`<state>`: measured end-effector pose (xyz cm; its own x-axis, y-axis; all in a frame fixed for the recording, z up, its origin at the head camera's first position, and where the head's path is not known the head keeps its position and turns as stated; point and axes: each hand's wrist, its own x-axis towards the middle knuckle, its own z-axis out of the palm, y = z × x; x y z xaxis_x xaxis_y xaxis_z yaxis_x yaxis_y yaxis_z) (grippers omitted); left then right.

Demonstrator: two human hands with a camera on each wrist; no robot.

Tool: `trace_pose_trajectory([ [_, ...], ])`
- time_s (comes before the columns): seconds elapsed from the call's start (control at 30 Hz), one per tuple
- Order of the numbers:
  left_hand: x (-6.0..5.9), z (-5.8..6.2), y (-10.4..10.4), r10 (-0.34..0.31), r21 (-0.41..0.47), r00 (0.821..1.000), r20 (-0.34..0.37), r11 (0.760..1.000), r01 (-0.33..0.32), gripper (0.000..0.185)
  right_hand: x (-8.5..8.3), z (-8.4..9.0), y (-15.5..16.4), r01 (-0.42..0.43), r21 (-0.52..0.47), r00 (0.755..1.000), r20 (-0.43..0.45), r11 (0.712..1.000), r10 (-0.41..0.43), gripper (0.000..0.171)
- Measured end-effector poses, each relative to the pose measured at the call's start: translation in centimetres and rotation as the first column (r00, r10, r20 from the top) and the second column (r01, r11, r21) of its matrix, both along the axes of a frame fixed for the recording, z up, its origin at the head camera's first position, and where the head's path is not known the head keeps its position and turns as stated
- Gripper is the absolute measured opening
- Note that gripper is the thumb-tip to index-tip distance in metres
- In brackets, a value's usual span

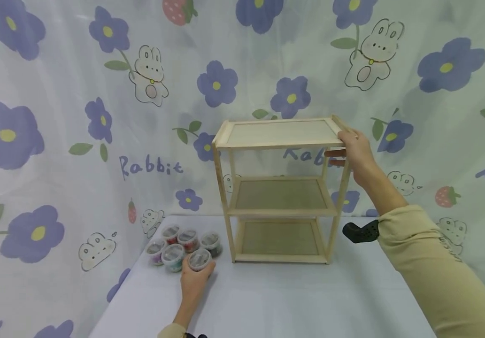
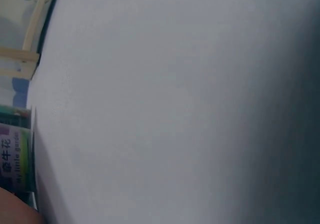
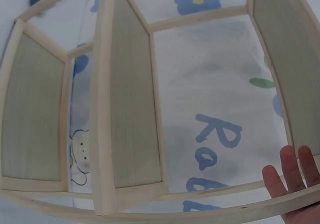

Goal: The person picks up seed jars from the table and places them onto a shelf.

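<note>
A three-tier wooden shelf rack (image 1: 282,212) with pale greenish panels stands upright on the white table. My right hand (image 1: 358,152) grips its top right corner, thumb side on the upper board and other fingers (image 3: 290,169) under it beside the post. To the left of the rack, my left hand (image 1: 193,284) holds a small round lidded tub (image 1: 200,259), fingers and thumb around its sides. In the left wrist view a tub (image 2: 15,156) shows a printed purple and green label, with part of a finger (image 2: 17,209) below it.
Several similar lidded tubs, among them a teal one (image 1: 173,257) and a red one (image 1: 188,241), sit clustered behind and left of my left hand. A curtain (image 1: 250,56) with flowers and rabbits hangs behind the table (image 1: 267,300). A black bracket (image 1: 360,232) juts from my right sleeve.
</note>
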<state>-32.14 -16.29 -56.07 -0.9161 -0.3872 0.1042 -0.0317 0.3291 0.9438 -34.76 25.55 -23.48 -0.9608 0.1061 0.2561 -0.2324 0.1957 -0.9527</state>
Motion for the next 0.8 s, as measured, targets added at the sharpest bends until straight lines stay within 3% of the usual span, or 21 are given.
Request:
trace_pose_trajectory([
  [0.47,0.1,0.3,-0.8,-0.056,-0.025,0.998,0.023,0.998,0.057,0.086,0.0,-0.2,-0.5,0.037,-0.025,0.999,-0.020,0.999,-0.038,0.064],
  [0.8,0.6,1.5,0.9,-0.107,-0.119,0.994,0.005,0.987,0.107,0.083,0.1,-0.2,-0.4,0.016,0.008,0.999,-0.042,1.000,-0.016,0.062],
])
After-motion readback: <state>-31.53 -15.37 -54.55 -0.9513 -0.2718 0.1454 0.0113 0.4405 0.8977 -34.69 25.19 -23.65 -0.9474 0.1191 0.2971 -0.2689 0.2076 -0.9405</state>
